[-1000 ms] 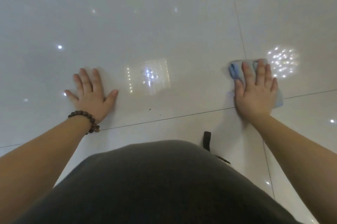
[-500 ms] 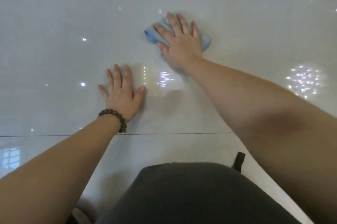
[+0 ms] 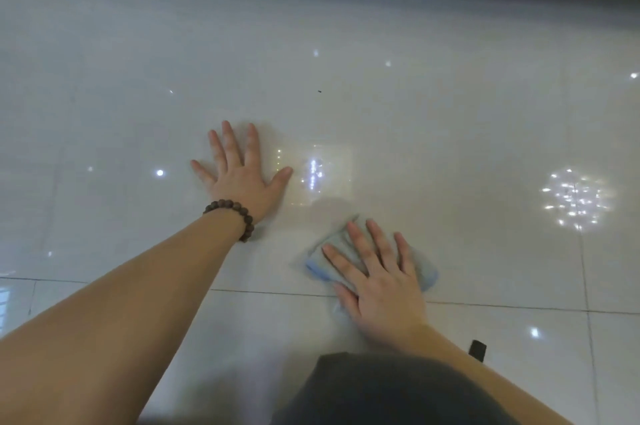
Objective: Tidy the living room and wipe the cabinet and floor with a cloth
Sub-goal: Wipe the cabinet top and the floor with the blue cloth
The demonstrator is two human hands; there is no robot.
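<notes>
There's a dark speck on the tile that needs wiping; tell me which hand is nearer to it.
Left. The left hand lies flat just below and left of the speck; the right hand, pressing the cloth, is farther down.

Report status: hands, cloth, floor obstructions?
Right hand flat, pressing blue cloth on floor. Left hand flat, bracing. Dark speck ahead; no obstruction.

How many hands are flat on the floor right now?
2. The left hand rests bare on the tile floor; the right hand presses the blue cloth nearer the body.
</notes>
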